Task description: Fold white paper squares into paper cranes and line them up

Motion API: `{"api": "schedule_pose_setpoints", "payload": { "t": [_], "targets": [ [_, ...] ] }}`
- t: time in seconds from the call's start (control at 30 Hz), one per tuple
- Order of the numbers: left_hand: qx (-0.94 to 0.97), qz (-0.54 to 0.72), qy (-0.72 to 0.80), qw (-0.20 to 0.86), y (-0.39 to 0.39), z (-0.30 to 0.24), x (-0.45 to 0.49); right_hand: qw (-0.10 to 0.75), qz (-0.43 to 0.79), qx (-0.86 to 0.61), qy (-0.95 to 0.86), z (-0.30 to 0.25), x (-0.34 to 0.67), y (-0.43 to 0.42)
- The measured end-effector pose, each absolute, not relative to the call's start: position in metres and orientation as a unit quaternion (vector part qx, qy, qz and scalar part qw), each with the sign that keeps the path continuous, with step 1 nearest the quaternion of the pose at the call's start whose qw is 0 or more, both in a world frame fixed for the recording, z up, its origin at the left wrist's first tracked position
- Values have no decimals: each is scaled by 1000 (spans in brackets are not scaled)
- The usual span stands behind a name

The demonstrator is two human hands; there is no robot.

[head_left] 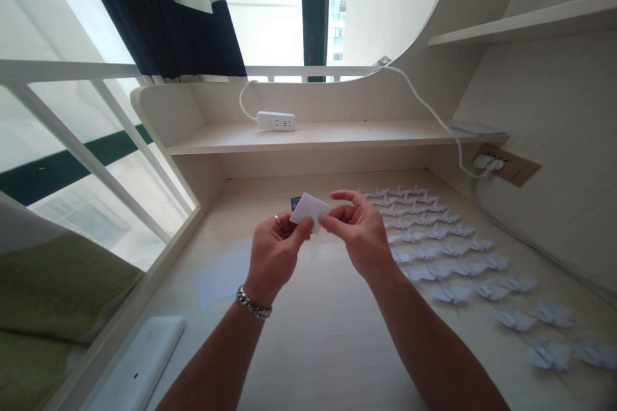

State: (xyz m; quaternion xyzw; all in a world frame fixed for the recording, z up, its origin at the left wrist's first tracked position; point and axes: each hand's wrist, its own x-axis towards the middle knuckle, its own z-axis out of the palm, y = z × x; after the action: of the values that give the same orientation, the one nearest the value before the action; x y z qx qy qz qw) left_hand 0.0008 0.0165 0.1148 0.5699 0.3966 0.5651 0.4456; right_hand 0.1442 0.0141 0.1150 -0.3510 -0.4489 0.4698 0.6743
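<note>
A small folded piece of white paper [311, 209] is held up above the desk, between my two hands. My left hand [277, 247], with a ring and a chain bracelet, pinches its lower left part between thumb and fingers. At its right corner, the thumb and index finger of my right hand [359, 231] grip the paper, the other fingers curled. Part of a small dark object [295, 203] shows behind the paper; its kind is hidden. Rows of folded white paper cranes [438, 250] stand on the desk to the right of my right hand.
Flat white paper sheets [224, 273] lie left of my left hand. A white flat box-like object [137, 366] sits at the near left. On the back shelf [337, 135] rests a white power strip [276, 121]. A white cable [429, 106] runs to the wall socket [508, 164].
</note>
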Motion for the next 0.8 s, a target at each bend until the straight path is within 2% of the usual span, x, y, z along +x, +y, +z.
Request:
{"api": "schedule_pose_setpoints", "payload": {
  "t": [0.4,0.6,0.8],
  "targets": [
    [568,549,400,465,14,119,3,708,427,-352,-440,117,150,15],
    [556,550,382,491,18,122,-4,659,411,-360,-518,117,150,10],
    [523,597,375,480,18,120,-2,612,455,-380,-523,113,149,14]
  ]
}}
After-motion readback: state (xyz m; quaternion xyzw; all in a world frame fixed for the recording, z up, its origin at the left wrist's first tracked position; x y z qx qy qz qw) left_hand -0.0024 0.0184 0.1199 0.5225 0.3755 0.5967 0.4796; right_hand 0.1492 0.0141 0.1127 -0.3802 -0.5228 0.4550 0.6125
